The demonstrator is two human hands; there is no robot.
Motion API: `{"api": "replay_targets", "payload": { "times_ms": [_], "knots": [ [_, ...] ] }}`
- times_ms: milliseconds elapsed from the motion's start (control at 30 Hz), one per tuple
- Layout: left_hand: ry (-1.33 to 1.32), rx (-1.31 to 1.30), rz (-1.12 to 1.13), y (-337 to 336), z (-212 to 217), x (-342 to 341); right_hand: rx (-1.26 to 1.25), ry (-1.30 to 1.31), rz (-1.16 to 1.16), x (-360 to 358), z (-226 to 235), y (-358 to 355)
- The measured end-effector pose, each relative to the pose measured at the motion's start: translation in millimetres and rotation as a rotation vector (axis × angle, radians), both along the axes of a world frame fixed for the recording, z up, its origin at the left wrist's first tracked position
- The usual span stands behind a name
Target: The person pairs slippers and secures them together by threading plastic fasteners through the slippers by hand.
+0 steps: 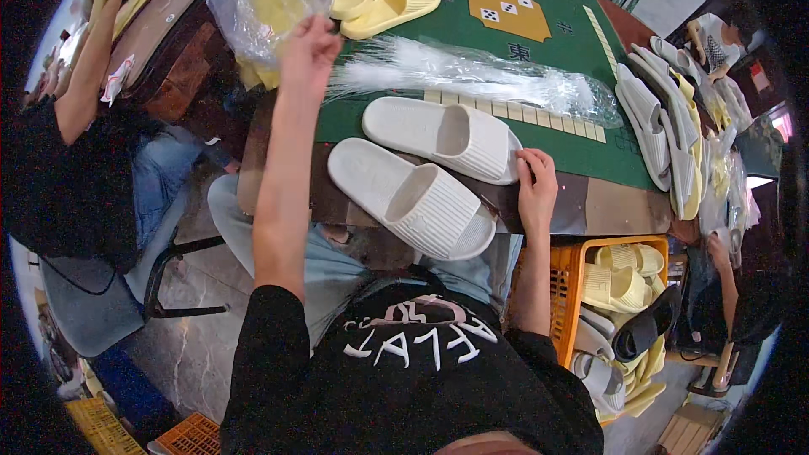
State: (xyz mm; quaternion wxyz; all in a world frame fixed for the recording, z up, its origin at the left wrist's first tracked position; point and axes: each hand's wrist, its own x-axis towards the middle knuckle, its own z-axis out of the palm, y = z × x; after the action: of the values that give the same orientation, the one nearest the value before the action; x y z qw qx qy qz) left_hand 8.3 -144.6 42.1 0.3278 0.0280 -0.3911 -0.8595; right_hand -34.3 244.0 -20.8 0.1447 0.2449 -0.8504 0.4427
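On the green-topped counter (539,42) lie two white slippers (421,177), light, soft foam, best pinched at the strap. Right hand (537,181) touches the farther slipper's toe, grip loose; beyond them, left hand (308,50) clenches a flimsy clear bag (253,0).

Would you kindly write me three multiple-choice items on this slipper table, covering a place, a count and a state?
1. Where does the right hand rest?
A. on the orange crate
B. at the edge of a white slipper
C. on the yellow slippers

2. How many white slippers lie directly before the person?
A. two
B. one
C. four

3. What is the left hand doing?
A. lying flat on the table
B. raised, gripping a clear plastic bag
C. resting in the lap

Answers: 1 B, its fingers touch the farther slipper's end; 2 A, a pair lies side by side; 3 B, the arm reaches up to the bag.
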Motion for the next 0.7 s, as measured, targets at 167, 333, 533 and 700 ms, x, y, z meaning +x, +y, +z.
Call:
{"api": "replay_targets", "payload": {
  "times_ms": [167, 333, 533, 700],
  "knots": [
    [-0.493, -1.106, 1.28, 16.1, 61.0, 51.0, 0.002, -0.004, -0.02, -0.9, -0.3, 5.5],
    [-0.515, -1.45, 1.561, 37.3, 83.2, 98.1, 0.002, -0.008, -0.018, -2.3, -3.5, 4.0],
    [-0.551, -1.778, 0.748, 70.6, 39.2, 127.6, -0.002, 0.223, -0.158, 13.8, 2.8, 9.4],
    [-0.62, -1.81, 0.363, 90.8, 16.9, 137.4, -0.148, -0.097, 0.013, 61.4, 6.1, 20.2]
  ]
}}
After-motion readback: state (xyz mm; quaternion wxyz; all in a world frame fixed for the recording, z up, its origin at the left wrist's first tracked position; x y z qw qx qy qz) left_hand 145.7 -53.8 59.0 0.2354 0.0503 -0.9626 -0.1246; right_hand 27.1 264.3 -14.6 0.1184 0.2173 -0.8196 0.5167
